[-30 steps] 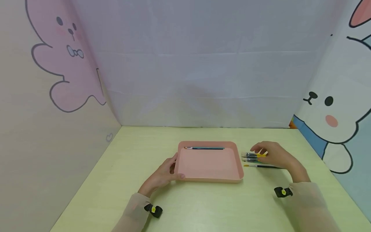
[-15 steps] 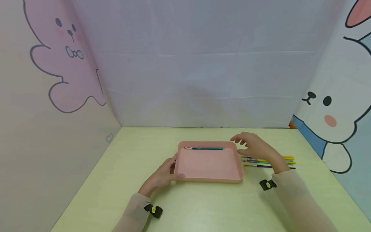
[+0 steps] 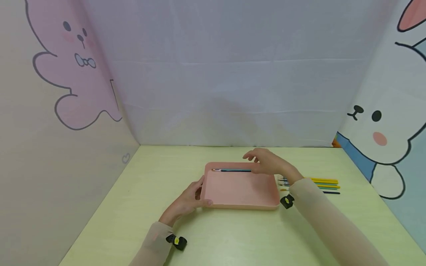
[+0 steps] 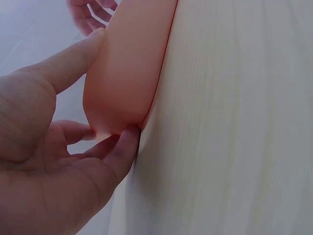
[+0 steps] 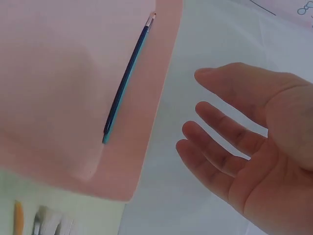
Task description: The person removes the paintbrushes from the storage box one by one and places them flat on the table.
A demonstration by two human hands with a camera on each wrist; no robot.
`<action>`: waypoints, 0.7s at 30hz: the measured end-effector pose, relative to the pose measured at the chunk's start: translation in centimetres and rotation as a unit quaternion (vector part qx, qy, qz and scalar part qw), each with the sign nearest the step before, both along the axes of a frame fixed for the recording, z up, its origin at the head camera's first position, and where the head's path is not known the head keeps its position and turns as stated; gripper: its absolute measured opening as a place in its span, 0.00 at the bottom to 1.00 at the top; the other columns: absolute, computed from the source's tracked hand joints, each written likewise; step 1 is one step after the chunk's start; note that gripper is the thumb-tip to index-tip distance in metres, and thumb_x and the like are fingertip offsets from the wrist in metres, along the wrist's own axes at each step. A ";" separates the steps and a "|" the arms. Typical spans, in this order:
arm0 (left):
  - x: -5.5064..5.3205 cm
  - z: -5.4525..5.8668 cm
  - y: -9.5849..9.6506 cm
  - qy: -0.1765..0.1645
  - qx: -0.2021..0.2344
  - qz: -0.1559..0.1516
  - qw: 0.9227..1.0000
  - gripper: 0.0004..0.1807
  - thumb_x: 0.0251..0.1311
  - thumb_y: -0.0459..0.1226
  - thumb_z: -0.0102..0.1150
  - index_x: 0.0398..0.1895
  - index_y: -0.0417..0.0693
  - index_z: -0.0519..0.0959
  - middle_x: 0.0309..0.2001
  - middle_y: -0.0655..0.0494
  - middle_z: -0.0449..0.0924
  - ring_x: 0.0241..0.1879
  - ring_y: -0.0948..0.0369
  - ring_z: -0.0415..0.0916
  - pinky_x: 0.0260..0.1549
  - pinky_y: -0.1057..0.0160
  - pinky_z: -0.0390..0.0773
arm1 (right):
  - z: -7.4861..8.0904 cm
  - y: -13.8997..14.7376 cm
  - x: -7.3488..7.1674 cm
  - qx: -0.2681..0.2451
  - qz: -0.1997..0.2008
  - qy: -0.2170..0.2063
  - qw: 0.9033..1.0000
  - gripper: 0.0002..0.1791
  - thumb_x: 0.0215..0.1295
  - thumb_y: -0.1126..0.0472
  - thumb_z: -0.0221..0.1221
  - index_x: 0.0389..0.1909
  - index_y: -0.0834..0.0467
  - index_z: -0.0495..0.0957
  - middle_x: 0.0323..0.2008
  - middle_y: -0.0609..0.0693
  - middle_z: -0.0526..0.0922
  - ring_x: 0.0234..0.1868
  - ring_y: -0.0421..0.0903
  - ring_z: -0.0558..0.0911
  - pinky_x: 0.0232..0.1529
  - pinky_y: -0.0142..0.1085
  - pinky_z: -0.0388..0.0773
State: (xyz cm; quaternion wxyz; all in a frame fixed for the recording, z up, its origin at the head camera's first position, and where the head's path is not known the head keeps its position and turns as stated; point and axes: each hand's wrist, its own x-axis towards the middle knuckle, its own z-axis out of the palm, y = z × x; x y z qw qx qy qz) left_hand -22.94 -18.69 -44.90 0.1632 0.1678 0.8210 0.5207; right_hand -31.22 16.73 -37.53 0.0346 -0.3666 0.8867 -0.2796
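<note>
A shallow pink tray point(image 3: 239, 190) lies on the table. My left hand point(image 3: 186, 199) holds its left side; in the left wrist view the thumb presses the rim and the fingers point(image 4: 128, 142) curl at the corner. Along the back of the tray lie thin paintbrushes point(image 3: 231, 170), one dark blue and one teal, seemingly two side by side. Over the tray's back right corner hovers my right hand point(image 3: 271, 164), fingers loosely bent and holding nothing. It hides the brushes' right end in the head view, but the right wrist view shows their handles point(image 5: 120, 103) apart from the hand.
Several more paintbrushes point(image 3: 323, 181) with yellow, green and black handles lie right of the tray, partly under my right forearm. Pale walls with cartoon animals enclose the light yellow table point(image 3: 159, 166) at the back and sides.
My right hand has moved left from above the loose brushes to over the tray's back right corner, carrying nothing. The left hand, tray and brushes have stayed put.
</note>
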 end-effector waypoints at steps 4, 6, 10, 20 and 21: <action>0.0 -0.2 -0.1 0.000 0.005 -0.005 1.000 0.60 0.66 0.38 0.74 0.88 0.49 0.39 0.76 0.45 0.64 0.69 0.51 0.70 0.72 0.47 0.70 | -0.3 -1.4 -0.8 0.003 0.011 -0.022 1.000 0.27 0.65 0.73 0.62 0.66 0.68 0.77 0.58 0.66 0.82 0.55 0.64 0.83 0.54 0.53 0.83; -0.1 -0.1 -0.2 0.001 0.009 -0.008 1.000 0.60 0.66 0.37 0.74 0.88 0.49 0.39 0.75 0.45 0.65 0.68 0.51 0.71 0.71 0.47 0.70 | -0.4 -2.1 -1.1 0.007 0.015 -0.029 0.999 0.27 0.64 0.73 0.63 0.66 0.68 0.78 0.58 0.66 0.82 0.55 0.63 0.84 0.54 0.52 0.83; -0.1 -0.1 -0.2 0.004 0.006 -0.010 1.000 0.59 0.66 0.38 0.74 0.88 0.49 0.40 0.75 0.45 0.65 0.67 0.51 0.71 0.71 0.47 0.70 | -0.8 -3.5 -1.6 0.020 0.019 -0.042 0.999 0.29 0.62 0.75 0.63 0.66 0.67 0.79 0.58 0.64 0.83 0.55 0.59 0.83 0.54 0.51 0.83; -0.3 -0.1 -0.4 0.004 0.012 -0.019 1.000 0.59 0.67 0.36 0.73 0.88 0.47 0.39 0.78 0.44 0.63 0.72 0.50 0.69 0.73 0.45 0.68 | -2.7 -5.9 -2.4 0.085 0.001 -0.057 0.995 0.27 0.69 0.70 0.66 0.68 0.64 0.78 0.57 0.57 0.82 0.56 0.54 0.81 0.59 0.49 0.81; -0.3 -0.1 -0.4 0.003 0.014 -0.020 1.000 0.59 0.67 0.36 0.73 0.88 0.47 0.39 0.78 0.44 0.63 0.73 0.49 0.69 0.73 0.45 0.68 | -2.8 -6.0 -2.4 0.088 -0.003 -0.059 0.994 0.26 0.68 0.70 0.66 0.68 0.64 0.79 0.57 0.56 0.82 0.56 0.53 0.81 0.59 0.48 0.81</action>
